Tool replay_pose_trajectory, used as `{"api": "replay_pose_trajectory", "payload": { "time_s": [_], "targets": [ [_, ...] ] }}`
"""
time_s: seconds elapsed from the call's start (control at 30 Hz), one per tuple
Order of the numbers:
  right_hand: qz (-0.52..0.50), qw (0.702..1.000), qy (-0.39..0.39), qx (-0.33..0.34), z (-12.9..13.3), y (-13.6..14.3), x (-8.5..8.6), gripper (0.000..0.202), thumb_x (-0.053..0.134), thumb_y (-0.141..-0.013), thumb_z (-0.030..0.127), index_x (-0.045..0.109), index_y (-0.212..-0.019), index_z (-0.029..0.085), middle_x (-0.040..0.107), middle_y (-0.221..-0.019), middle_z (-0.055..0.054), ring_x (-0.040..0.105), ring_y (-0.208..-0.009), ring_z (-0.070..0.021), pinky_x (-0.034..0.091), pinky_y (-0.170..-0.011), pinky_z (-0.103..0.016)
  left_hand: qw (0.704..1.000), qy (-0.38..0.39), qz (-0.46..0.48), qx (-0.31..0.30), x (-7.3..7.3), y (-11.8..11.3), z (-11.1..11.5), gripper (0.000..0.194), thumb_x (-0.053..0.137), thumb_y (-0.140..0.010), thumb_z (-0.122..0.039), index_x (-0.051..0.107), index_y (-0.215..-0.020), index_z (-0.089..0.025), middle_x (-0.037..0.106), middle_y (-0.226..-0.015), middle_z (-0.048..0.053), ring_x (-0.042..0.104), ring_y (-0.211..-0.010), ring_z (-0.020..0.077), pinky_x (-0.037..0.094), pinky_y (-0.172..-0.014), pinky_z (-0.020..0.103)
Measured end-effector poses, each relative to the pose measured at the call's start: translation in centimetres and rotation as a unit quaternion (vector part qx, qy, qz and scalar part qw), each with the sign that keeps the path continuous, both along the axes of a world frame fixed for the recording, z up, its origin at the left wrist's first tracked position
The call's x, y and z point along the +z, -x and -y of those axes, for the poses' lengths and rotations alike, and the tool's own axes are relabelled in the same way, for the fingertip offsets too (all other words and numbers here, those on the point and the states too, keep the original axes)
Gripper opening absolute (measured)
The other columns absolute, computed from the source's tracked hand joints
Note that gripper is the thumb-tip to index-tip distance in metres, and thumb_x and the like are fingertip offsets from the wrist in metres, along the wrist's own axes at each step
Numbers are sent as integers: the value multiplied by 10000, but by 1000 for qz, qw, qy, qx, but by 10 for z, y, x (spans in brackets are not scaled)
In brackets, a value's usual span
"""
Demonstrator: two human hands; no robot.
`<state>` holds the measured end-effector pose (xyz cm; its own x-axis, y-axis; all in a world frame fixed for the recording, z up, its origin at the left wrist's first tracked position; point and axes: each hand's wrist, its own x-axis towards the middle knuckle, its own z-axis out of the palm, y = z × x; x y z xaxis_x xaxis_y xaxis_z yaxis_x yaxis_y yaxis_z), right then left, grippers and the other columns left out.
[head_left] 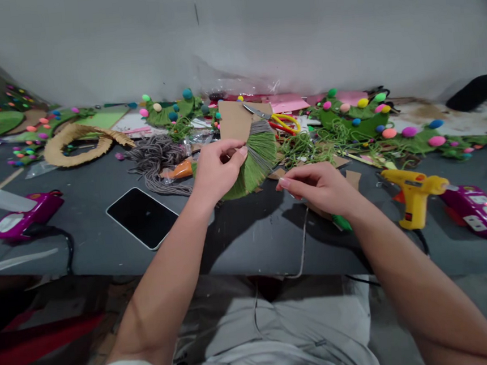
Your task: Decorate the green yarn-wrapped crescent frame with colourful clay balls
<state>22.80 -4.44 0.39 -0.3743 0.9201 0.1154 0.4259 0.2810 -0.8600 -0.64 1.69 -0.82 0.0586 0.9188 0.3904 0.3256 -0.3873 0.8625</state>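
Observation:
A curved piece wrapped in green and grey yarn (262,152) is pinched between the thumb and fingers of my left hand (222,164), above the middle of the table. To its right, my right hand (318,187) has its thumb and forefinger pressed together. A thin grey strand (304,242) hangs below the right hand and runs down over the table's front edge; its upper end is too fine to make out. Behind the wrapped piece stand brown cardboard (233,120) and scissors with yellow and red handles (283,123).
A phone (143,217) lies left of centre, near grey yarn (158,158) and a straw-coloured ring (76,149). At the right are a yellow glue gun (415,193) and a purple device (482,210). Another purple device (28,215) sits left. Green yarn scraps (308,145) lie behind.

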Motion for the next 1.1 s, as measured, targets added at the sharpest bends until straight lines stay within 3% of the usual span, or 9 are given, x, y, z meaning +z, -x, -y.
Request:
{"api": "replay_pose_trajectory", "payload": {
  "time_s": [0.47,0.67,0.8,0.87,1.0,1.1],
  "targets": [
    [-7,1000,5,13,-2,0,-4,365,665,-951,502,781,-834,176,604,-598,-3,489,-548,-122,345,-513,-278,1000,-5,24,-7,-4,1,-3,239,708,-849,-317,811,-1011,-175,747,-795,41,644,-686,160,518,-664,308],
    [-5,1000,6,19,-2,3,-4,325,661,-957,452,779,-838,174,609,-606,6,504,-558,-120,362,-529,-271,996,35,75,-28,2,-2,1,245,733,-825,-302,813,-1003,-154,787,-871,57,698,-779,186,559,-745,326],
    [-18,997,21,73,-7,0,-10,263,687,-934,406,774,-817,187,654,-636,1,578,-609,-143,455,-610,-276,983,79,89,-142,8,-5,8,305,782,-817,-397,810,-1012,-164,809,-999,70,736,-953,229,577,-864,348],
    [-32,993,32,110,-10,-4,-14,230,738,-897,393,763,-783,195,681,-658,-8,614,-642,-159,499,-659,-292,969,107,70,-213,12,-6,13,339,796,-817,-438,801,-1019,-166,804,-1018,77,734,-957,231,573,-852,339],
    [-48,988,57,138,-17,-12,-17,249,858,-764,447,779,-753,211,766,-776,-56,674,-748,-212,556,-710,-338,932,154,19,-328,17,-8,24,283,774,-859,-385,714,-1047,-182,698,-783,22,636,-713,147,492,-662,273],
    [-26,986,86,143,-22,-16,-15,291,831,-779,482,830,-833,196,781,-777,-51,672,-709,-196,539,-649,-312,879,212,-27,-426,20,-9,31,361,745,-885,-333,539,-1154,-210,609,-709,-38,547,-633,117,429,-618,252]
  ]
}}
